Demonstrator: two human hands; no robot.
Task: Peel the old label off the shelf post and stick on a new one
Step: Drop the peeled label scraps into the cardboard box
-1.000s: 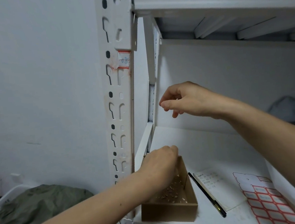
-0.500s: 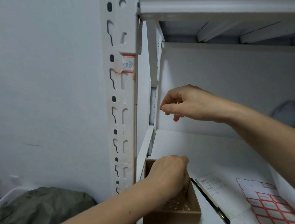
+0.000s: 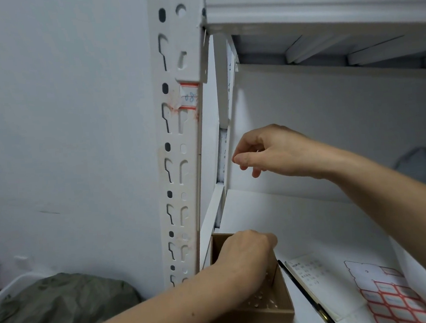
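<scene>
A white slotted shelf post (image 3: 181, 163) runs up the middle of the view. High on it sits an old red-bordered label (image 3: 189, 97), its left edge torn and curled, with reddish residue beside it. My left hand (image 3: 245, 255) reaches down into a small brown cardboard box (image 3: 269, 312) that holds several small paper scraps; its fingertips are hidden inside. My right hand (image 3: 269, 151) hovers inside the shelf bay, well below and to the right of the label, thumb and forefinger pinched together. A sheet of new red-bordered labels (image 3: 393, 297) lies on the shelf at lower right.
A black pen (image 3: 306, 296) and a written notepad (image 3: 315, 280) lie on the white shelf board (image 3: 300, 218) between the box and the label sheet. Another shelf (image 3: 322, 5) hangs overhead. A white bin (image 3: 5, 289) with green cloth (image 3: 60, 303) stands at lower left, by the wall.
My left hand has stayed in the box while the view drifted upward and left. My right hand has held nearly still, fingers pinching closer. The label on the post is unchanged.
</scene>
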